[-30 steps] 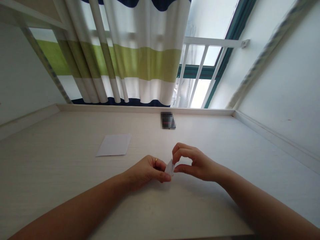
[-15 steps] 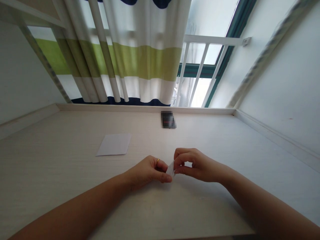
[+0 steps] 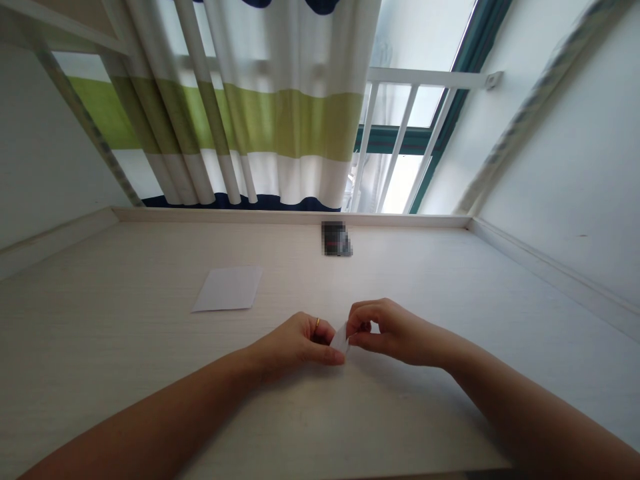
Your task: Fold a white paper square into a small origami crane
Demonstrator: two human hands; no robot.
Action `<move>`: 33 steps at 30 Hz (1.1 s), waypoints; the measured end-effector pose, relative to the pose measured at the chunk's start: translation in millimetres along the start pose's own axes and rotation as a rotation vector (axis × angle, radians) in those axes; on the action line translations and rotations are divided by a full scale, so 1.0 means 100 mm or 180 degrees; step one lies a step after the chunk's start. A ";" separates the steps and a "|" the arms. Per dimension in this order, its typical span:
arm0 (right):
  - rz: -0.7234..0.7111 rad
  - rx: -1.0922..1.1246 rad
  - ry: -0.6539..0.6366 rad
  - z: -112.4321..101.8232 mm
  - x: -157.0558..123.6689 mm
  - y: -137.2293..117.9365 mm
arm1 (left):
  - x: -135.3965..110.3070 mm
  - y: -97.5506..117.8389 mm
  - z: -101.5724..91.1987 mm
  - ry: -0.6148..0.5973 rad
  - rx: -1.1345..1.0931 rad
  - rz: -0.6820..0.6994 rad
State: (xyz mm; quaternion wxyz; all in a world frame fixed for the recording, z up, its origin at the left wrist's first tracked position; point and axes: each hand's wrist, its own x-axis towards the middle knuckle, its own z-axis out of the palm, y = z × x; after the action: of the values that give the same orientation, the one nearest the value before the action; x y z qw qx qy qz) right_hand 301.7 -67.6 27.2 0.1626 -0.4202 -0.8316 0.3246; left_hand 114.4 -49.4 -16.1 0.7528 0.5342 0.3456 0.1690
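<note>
A small folded piece of white paper (image 3: 341, 339) stands between my two hands just above the pale wooden table (image 3: 125, 347). My left hand (image 3: 295, 343), with a gold ring on one finger, pinches its left side with curled fingers. My right hand (image 3: 395, 330) pinches its right edge between thumb and forefinger. Most of the paper is hidden by my fingers.
A flat white sheet of paper (image 3: 229, 289) lies on the table to the left, beyond my hands. A small dark blurred object (image 3: 336, 239) sits near the table's back edge. Behind it hang a striped curtain (image 3: 260, 113) and white window bars (image 3: 395, 143).
My right hand's fingers have lowered and closed tighter on the paper. Both hands have stayed in nearly the same place.
</note>
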 end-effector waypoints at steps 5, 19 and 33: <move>-0.0037 -0.0405 0.0008 0.02 -0.03 -0.04 | -0.01 0.00 -0.01 0.0021 0.0098 -0.0038; 0.0024 -0.0667 -0.0012 0.04 -0.03 -0.08 | -0.01 0.01 -0.02 -0.0041 0.0026 -0.0040; 0.0950 0.1849 0.0101 -0.03 0.05 0.01 | 0.01 -0.01 0.02 0.0354 0.0100 0.0424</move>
State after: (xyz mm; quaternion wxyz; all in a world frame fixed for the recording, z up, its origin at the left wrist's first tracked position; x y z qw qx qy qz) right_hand 300.9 -62.2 28.8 0.2393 -0.4786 -0.6308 0.5620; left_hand 116.4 -50.9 -16.5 0.7110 0.5575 0.3531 0.2427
